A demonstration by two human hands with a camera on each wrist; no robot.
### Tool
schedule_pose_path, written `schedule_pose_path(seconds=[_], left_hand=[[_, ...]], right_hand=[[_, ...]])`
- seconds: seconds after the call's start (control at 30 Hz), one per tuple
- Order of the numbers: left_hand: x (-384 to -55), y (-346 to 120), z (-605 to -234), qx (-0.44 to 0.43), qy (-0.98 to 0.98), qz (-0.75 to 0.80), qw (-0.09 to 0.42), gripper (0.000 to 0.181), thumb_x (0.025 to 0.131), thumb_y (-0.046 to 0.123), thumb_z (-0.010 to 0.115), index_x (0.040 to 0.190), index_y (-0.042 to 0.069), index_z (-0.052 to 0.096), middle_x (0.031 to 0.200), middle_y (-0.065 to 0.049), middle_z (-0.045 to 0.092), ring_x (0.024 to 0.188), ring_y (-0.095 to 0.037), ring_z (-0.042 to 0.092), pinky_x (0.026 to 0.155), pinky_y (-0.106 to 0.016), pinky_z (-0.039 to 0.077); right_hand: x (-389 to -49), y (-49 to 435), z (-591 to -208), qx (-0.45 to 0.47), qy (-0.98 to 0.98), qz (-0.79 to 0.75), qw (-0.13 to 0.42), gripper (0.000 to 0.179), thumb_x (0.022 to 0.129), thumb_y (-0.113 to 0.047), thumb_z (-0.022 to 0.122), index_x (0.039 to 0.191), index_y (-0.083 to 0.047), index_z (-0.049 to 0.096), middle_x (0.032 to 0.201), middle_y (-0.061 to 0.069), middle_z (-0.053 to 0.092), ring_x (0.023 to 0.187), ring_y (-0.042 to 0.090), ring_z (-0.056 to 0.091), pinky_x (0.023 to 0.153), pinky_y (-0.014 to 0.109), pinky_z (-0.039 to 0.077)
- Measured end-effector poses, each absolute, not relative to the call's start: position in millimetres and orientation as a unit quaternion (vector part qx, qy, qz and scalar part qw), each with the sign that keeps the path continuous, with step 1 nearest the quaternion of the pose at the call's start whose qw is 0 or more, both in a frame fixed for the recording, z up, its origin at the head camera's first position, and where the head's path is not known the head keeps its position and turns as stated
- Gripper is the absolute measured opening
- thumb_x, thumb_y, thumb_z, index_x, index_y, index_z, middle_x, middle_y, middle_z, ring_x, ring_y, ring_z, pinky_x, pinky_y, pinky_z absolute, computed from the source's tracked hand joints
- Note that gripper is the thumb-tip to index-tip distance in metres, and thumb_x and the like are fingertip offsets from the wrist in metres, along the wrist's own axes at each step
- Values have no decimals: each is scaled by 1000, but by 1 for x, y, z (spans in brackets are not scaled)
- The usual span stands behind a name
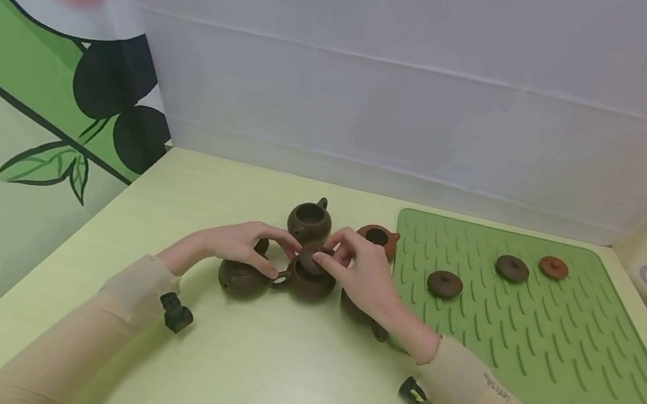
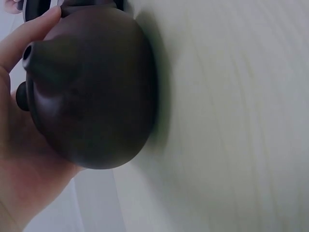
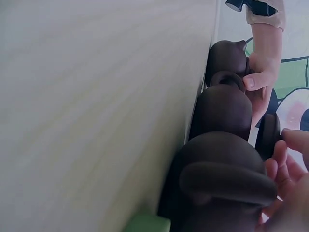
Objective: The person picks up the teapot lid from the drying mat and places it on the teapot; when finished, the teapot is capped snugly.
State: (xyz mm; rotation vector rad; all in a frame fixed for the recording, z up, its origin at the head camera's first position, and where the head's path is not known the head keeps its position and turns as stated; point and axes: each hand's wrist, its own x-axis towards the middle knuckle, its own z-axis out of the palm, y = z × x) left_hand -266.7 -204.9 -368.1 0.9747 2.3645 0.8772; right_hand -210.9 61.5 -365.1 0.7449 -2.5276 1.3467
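In the head view my right hand (image 1: 365,274) pinches a dark brown lid (image 1: 311,259) by its knob, just over the mouth of the middle teapot (image 1: 311,286). The right wrist view shows this lid (image 3: 268,136) beside the row of pots. My left hand (image 1: 241,245) curves over a dark, lidded teapot (image 1: 243,282); its thumb (image 2: 31,36) reaches past the spout to a loop handle (image 3: 227,78) between the two pots. The index finger of that hand extends to the middle pot's far rim. Partly under my right hand stands another dark teapot (image 1: 358,307).
Behind the middle pot stands an uncovered dark teapot (image 1: 310,223), with an uncovered reddish-brown one (image 1: 382,240) to its right. On the green mat (image 1: 533,340) lie two dark lids (image 1: 444,285) (image 1: 512,268) and a reddish lid (image 1: 554,267). A wall (image 1: 410,116) closes off the back.
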Motion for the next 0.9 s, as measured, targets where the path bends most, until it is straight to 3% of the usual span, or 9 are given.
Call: schedule_pose_path(seconds=[0.2,0.9], left_hand=[[-267,-205,-369,343,855,321,219,57,84,29,76,137,20,56,127,5,66,133,-21,50,116,-54,32],[-270,-207,-373,348,848,333,220,55,84,29,77,136,25,58,126,5,66,129,-20,52,113,-54,34]], right_hand=[[-211,59,-366,239,-868,432,58,13,89,-27,74,94,-19,64,69,-5,65,62,6,57,57,22,43],[-214,51,-370,220,-898,378,47,13,86,-29,77,93,-20,69,69,-7,65,60,5,55,59,22,43]])
